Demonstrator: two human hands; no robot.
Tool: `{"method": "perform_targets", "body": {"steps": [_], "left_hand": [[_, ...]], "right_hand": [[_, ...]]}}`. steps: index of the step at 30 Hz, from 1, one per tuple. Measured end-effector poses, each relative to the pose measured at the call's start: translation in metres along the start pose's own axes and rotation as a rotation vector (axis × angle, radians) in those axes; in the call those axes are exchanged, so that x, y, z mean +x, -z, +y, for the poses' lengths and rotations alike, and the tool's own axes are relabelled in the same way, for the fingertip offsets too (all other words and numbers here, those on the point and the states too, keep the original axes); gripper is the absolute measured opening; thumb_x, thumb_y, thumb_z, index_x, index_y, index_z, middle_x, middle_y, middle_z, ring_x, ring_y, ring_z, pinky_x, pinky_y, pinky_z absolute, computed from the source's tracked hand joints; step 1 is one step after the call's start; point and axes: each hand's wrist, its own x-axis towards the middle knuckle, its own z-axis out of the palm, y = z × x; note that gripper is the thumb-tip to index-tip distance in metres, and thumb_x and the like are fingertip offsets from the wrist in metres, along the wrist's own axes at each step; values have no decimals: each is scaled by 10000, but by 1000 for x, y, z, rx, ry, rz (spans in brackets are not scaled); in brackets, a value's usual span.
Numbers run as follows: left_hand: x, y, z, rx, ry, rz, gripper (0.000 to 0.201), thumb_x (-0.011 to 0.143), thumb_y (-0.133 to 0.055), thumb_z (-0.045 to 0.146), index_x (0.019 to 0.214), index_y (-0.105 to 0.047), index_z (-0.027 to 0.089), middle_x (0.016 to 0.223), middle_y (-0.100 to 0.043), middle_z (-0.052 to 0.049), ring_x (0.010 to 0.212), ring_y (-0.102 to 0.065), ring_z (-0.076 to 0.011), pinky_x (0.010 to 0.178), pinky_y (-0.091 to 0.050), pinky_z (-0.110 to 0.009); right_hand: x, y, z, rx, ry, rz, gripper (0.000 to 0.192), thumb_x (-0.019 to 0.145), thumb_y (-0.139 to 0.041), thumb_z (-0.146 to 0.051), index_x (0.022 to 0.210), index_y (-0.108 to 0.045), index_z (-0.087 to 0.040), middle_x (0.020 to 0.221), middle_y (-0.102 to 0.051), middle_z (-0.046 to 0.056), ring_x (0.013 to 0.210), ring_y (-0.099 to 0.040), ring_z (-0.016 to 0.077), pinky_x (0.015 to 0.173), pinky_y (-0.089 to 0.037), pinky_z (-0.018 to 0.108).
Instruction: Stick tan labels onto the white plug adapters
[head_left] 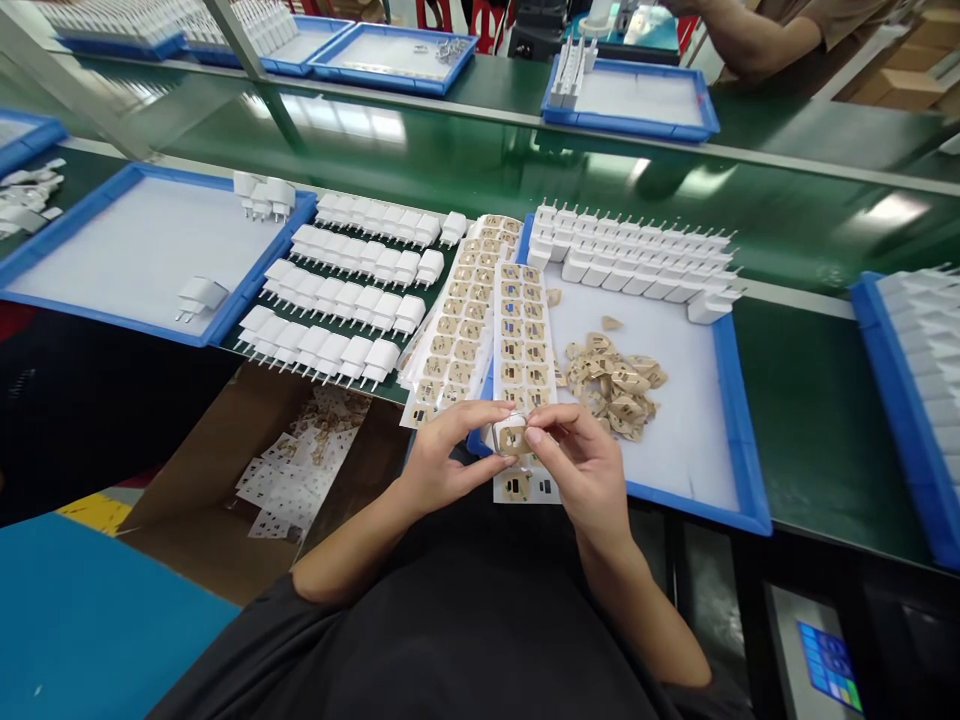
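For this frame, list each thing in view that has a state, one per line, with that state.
left hand: gripping the white plug adapter
right hand: pinching the adapter's other side
white plug adapter: held in both hands, tan sticker on its face
sticker sheet: partly used, several stickers gone
peeled tan backings: piled loose
blue tray: holds adapter rows and the pile
cardboard box: open, spent sheets inside

Blue tray [739, 440] with charger rows [637, 262] and peeled-backing pile [615, 385] at 1 o'clock; cardboard box [225, 470] of spent sheets at 8; co-worker's arm [757, 40] at 2.
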Motion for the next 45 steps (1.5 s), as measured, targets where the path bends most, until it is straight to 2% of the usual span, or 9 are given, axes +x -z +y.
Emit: {"method": "perform_targets", "body": {"steps": [21,31,34,36,38,40,43,45], "left_hand": [[2,2,5,58,-55,9,396,869,-759,212,1236,-613,231,1203,-746,-110,1134,-714,-235,1000,-576,-392],[3,2,7,129,-118,50,423,841,-776,177,1235,-634,231,1172,-756,-114,1117,-720,-247,984,-588,-388],[1,1,6,135,-136,57,436,826,-792,160,1228,-637,225,1174,-754,-120,1127,-715,-245,989,-585,-391],[-2,0,4,98,-130,66,456,812,-809,158,1226,-631,224,1178,-751,-125,1133,-712,-249,997,-581,-405],[-5,-2,2,27,-111,91,481,795,-828,162,1222,-618,230,1189,-745,-129,1147,-707,-260,1008,-575,-434],[-8,-4,1,-26,-103,121,500,777,-844,163,1210,-605,236,1200,-736,-129,1161,-701,-270,1014,-569,-460],[-9,-6,-1,-39,-109,139,489,778,-838,146,1193,-595,235,1202,-723,-127,1173,-691,-265,996,-577,-454],[-8,-8,-2,-25,-123,143,471,789,-823,133,1187,-590,230,1204,-713,-129,1173,-688,-254,989,-581,-445]], "right_hand": [[-2,-9,-5,-194,115,49,13,921,-690,-232,916,-678,-232,837,-690,8,789,-660,157,733,-547,307],[-2,-14,-13,-385,219,76,56,913,-672,-180,890,-651,-226,809,-690,-15,722,-655,138,694,-541,294],[0,-14,-9,-466,296,113,75,902,-689,-174,920,-639,-228,794,-671,-18,714,-639,139,696,-543,299],[2,-11,-4,-508,338,188,157,878,-723,-186,997,-631,-232,823,-642,-15,715,-617,139,697,-549,304],[5,-8,1,-474,313,268,201,872,-733,-208,1038,-624,-239,879,-611,-4,742,-601,142,684,-555,299],[6,-5,3,-318,220,254,133,907,-688,-236,1024,-625,-248,935,-594,11,813,-612,154,700,-569,297],[3,-8,2,-40,88,49,123,939,-633,-264,1061,-641,-261,1058,-611,40,1006,-634,190,826,-584,331],[-1,-13,1,62,47,-48,163,923,-648,-254,1084,-657,-274,1140,-617,47,1120,-617,203,905,-563,339]]}}
